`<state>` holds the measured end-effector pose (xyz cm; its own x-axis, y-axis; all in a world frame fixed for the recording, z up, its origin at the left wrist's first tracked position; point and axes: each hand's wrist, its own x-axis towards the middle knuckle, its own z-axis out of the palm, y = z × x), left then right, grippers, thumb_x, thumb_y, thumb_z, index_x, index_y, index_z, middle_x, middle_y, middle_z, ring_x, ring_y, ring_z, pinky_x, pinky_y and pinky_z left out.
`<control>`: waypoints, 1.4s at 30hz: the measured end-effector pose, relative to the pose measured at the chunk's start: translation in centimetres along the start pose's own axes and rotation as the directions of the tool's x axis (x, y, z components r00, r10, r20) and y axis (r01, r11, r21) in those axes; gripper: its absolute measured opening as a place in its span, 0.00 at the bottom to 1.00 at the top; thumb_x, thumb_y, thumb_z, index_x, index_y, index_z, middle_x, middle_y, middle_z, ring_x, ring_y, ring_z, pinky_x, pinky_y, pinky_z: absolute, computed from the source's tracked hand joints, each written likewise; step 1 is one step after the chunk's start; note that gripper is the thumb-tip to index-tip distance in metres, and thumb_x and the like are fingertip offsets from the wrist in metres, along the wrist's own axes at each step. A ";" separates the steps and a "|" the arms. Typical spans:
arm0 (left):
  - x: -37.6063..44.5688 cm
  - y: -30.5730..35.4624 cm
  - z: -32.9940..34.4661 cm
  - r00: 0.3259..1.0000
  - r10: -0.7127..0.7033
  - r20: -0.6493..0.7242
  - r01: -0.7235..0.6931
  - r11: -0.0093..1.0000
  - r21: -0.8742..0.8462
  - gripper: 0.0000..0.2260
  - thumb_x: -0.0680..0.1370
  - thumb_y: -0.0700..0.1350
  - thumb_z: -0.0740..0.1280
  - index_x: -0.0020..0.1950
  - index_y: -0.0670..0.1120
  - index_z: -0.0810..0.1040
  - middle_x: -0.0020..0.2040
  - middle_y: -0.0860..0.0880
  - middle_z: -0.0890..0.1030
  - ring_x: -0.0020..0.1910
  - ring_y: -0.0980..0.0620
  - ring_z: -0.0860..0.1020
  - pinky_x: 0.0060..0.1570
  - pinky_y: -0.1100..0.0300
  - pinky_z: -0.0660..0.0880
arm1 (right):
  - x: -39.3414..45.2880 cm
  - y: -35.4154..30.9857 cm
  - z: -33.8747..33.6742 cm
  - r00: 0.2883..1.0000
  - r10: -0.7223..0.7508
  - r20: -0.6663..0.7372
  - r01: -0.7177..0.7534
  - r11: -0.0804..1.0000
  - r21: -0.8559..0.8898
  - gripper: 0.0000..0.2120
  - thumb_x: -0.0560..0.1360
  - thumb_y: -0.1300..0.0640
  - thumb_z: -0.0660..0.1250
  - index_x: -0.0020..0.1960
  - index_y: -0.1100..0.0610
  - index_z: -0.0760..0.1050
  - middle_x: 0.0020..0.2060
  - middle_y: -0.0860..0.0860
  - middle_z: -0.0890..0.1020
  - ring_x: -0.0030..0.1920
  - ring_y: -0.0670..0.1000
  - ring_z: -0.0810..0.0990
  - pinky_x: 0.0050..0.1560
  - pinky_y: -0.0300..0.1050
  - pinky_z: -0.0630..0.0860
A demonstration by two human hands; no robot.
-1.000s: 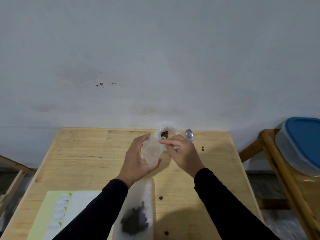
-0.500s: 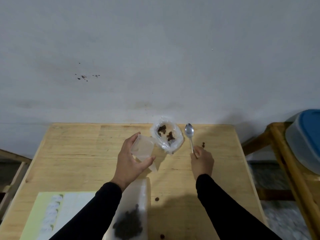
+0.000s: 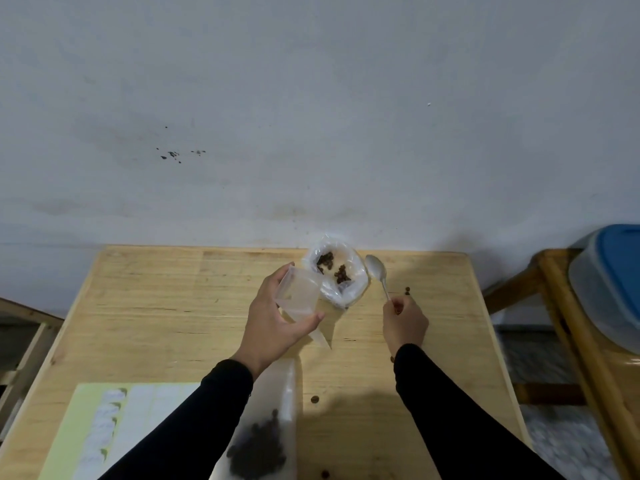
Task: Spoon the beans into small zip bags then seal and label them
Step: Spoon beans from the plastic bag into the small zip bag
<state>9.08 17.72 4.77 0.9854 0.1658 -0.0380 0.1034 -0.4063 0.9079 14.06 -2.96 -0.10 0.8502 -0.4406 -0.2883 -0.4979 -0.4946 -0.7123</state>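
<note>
The left hand (image 3: 277,323) grasps an empty small zip bag (image 3: 298,294), thumb on its near side and fingers curled round the far side, holding it up with its mouth tilted toward the open bean bag (image 3: 337,271). That bean bag is the landmark here: it stands at the far edge of the wooden counter (image 3: 156,306), and only two small clusters of beans (image 3: 334,268) show inside it. Just right of it lies the spoon (image 3: 378,273), bowl toward the wall. The right hand (image 3: 405,322) pinches the spoon's handle end, so that grip is closed on the spoon, which looks to be resting on the counter.

Near of the bean bag, by the left sleeve, lies a filled zip bag (image 3: 263,434), and left of that a label sheet (image 3: 104,427). Several loose beans (image 3: 407,290) sit right of the bean bag, with more scattered nearer.

The risks look plain. The bean bag is soft and unsupported, so digging the spoon in could tip or collapse it. The small bag's mouth is narrow and held by one hand alone; if it sags shut, beans will likely roll off the spoon and join the strays.
</note>
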 end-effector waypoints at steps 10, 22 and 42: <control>0.1 -0.3 1.3 0.994 -0.058 0.096 0.059 0.998 -0.008 0.41 0.65 0.53 0.78 0.73 0.50 0.63 0.67 0.56 0.70 0.63 0.63 0.68 0.52 0.83 0.62 | -2.8 -2.9 -2.7 0.955 -0.284 0.083 0.247 0.919 0.307 0.07 0.71 0.61 0.67 0.39 0.50 0.78 0.35 0.49 0.83 0.41 0.53 0.82 0.45 0.53 0.80; 1.1 -2.0 1.5 0.967 -0.168 0.191 0.171 0.985 0.005 0.41 0.66 0.53 0.78 0.74 0.50 0.62 0.67 0.57 0.71 0.65 0.60 0.69 0.58 0.74 0.64 | -2.4 -3.1 -0.8 0.892 -0.389 0.229 0.317 0.901 0.297 0.06 0.76 0.58 0.65 0.43 0.53 0.79 0.38 0.46 0.83 0.42 0.47 0.82 0.45 0.50 0.80; 3.9 -1.2 3.2 0.932 -0.239 0.273 0.254 0.967 -0.021 0.39 0.66 0.53 0.78 0.72 0.50 0.64 0.57 0.61 0.73 0.52 0.71 0.71 0.43 0.81 0.68 | -1.5 -1.8 1.5 0.879 -0.442 0.180 0.398 0.886 0.237 0.07 0.78 0.63 0.60 0.54 0.57 0.74 0.43 0.43 0.78 0.45 0.39 0.77 0.45 0.28 0.71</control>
<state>13.22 15.92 2.22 0.9306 0.0058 -0.3661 0.3471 -0.3320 0.8771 13.93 -0.25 0.66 0.9980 -0.0334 -0.0532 -0.0625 -0.4359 -0.8978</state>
